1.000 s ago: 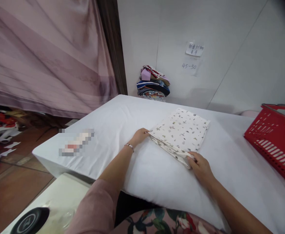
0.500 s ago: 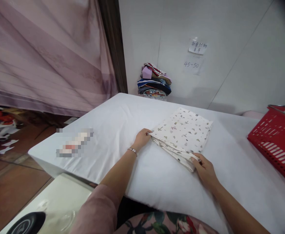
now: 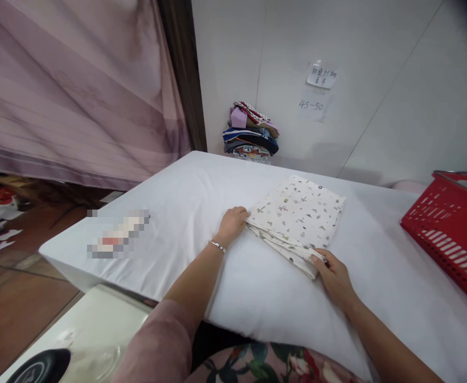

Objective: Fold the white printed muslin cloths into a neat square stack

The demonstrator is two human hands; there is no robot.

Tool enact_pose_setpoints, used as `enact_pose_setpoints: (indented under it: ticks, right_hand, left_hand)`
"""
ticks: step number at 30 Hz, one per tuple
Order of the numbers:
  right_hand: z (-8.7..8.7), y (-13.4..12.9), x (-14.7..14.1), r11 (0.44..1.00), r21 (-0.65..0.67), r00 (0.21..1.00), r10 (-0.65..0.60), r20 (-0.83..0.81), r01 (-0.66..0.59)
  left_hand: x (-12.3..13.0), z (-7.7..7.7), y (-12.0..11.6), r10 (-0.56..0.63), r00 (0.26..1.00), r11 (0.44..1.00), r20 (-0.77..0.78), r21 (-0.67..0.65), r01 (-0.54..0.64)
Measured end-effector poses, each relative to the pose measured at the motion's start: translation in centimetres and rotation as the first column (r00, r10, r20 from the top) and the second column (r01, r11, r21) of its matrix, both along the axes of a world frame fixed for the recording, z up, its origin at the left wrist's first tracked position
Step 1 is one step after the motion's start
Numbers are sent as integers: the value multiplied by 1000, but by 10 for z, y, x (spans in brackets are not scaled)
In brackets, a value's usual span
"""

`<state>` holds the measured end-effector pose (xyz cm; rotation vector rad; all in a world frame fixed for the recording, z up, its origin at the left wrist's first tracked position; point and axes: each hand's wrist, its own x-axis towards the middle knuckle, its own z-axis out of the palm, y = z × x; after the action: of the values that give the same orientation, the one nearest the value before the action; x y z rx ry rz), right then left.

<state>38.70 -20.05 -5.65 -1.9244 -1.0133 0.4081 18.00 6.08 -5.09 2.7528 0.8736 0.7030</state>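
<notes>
A folded white cloth (image 3: 297, 213) with a small scattered print lies on the white-covered table (image 3: 265, 303), its layers showing along the near edge. My left hand (image 3: 234, 223), with a bracelet at the wrist, pinches the cloth's left corner. At the near right corner, my right hand (image 3: 332, 274) grips the layers between thumb and fingers; its other fingertips are partly hidden by the cloth and hand.
To the right stands a red plastic basket (image 3: 449, 229). A stack of folded fabrics (image 3: 251, 133) is behind the table by the wall. A blurred-out item (image 3: 117, 234) lies on the left; a pale surface (image 3: 93, 319) adjoins the table's near left.
The whole view has shifted slightly, so things appear a little further left. My left fingers lie somewhat flatter at the cloth's corner; the right hand keeps its hold.
</notes>
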Motion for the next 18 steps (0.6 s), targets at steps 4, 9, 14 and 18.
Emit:
enact_pose_setpoints:
  ticks: [4, 9, 14, 18]
  right_hand:
    - [1, 0, -1, 1000, 1, 1000, 3, -11, -3]
    - [0, 2, -2, 1000, 24, 1000, -18, -16, 19]
    - [2, 3, -2, 999, 33, 998, -14, -53, 16]
    - [2, 3, -2, 999, 17, 997, -27, -70, 29]
  left_hand:
    - [-1, -2, -1, -3, 999, 995, 49, -101, 8]
    - [-3, -1, -5, 138, 982, 983, 131, -140, -119]
    - [-9, 6, -17, 226, 969, 972, 103, -84, -218]
    - [-10, 4, -25, 118, 990, 992, 78, -52, -114]
